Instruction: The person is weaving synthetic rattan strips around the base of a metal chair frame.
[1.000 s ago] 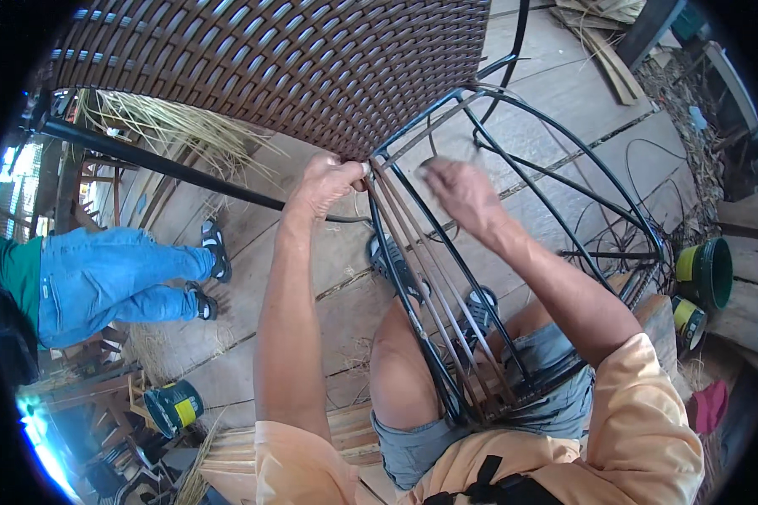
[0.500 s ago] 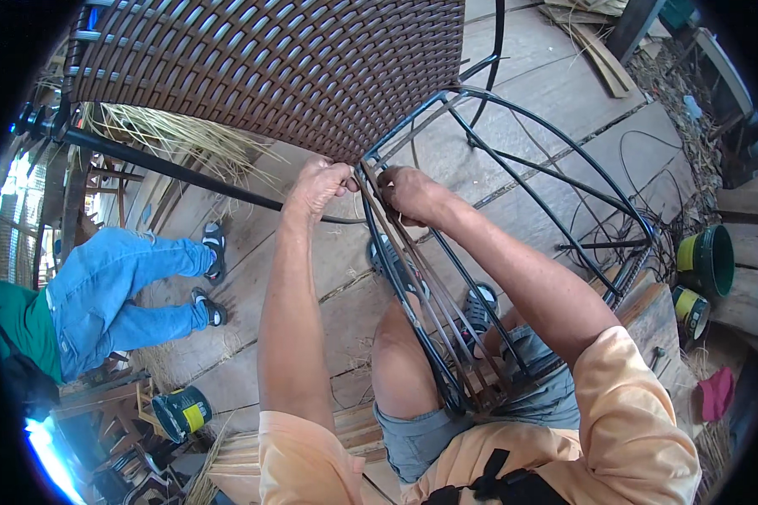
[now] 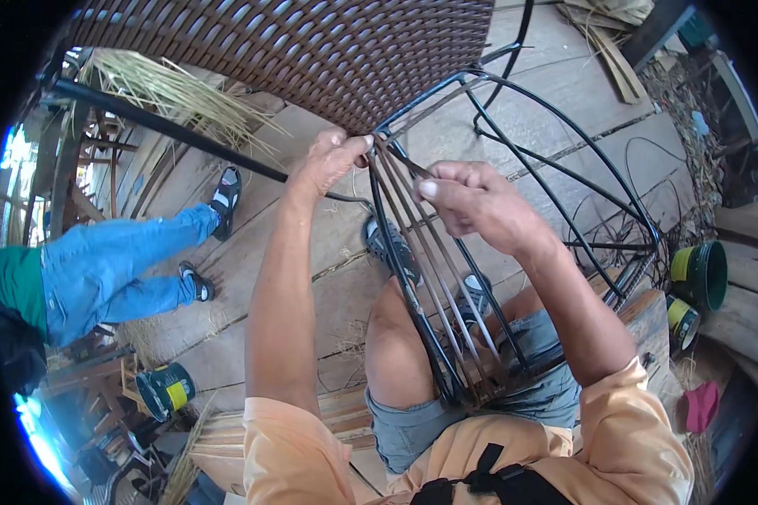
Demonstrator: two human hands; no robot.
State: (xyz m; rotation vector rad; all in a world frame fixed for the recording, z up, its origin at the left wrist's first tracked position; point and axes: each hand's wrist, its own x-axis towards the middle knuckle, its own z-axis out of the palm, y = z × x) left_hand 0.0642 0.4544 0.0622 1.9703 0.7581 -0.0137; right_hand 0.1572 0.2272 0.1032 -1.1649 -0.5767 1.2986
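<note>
- Your left hand [image 3: 333, 160] pinches the brown flat rattan strips [image 3: 413, 227] against the black metal frame [image 3: 556, 160]; slackening there risks loosening the woven brown panel [image 3: 295, 50]
- Your right hand [image 3: 480, 206] is closed on one strip; overbending could kink it

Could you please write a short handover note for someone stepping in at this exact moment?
Left hand: pinching the brown weaving strips at the edge of the woven panel.
Right hand: closed on one strip just beside it.
Black metal frame leans over the lap; the loose strips run down along it to the knees.
Done: the upper panel is woven.
Left: the frame's lower section is bare, its strips unwoven.
</note>
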